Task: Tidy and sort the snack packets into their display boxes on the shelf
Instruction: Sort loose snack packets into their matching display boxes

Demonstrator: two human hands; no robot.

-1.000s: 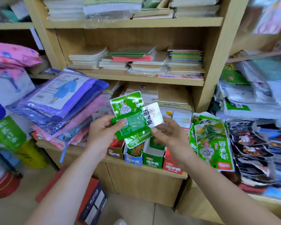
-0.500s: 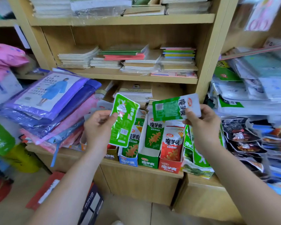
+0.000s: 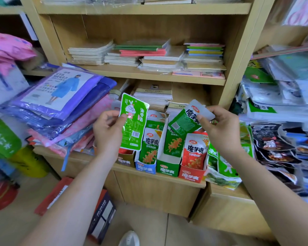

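Here, two snack packets are held up in front of the display boxes on the shelf. The cartoon packet is pinched upright between the thumb and fingers of the left hand, with its lower edge hanging just over the leftmost box. The green-and-white packet is pinched at its pale end by the right hand, thumb on the front face. It is tilted so that its green end points down and away from those fingers toward the green box. That box, standing between the blue box and the red box, is judged the matching home by colour and lettering. The step is best done if the packet is first turned upright and lined up with the slot below the fingers. It is then slid down behind the packets already standing there, so that none is creased or tipped. The pinch should be released only once the packet is seated. The cartoon packet seems to belong with the loose green packets below the right wrist.
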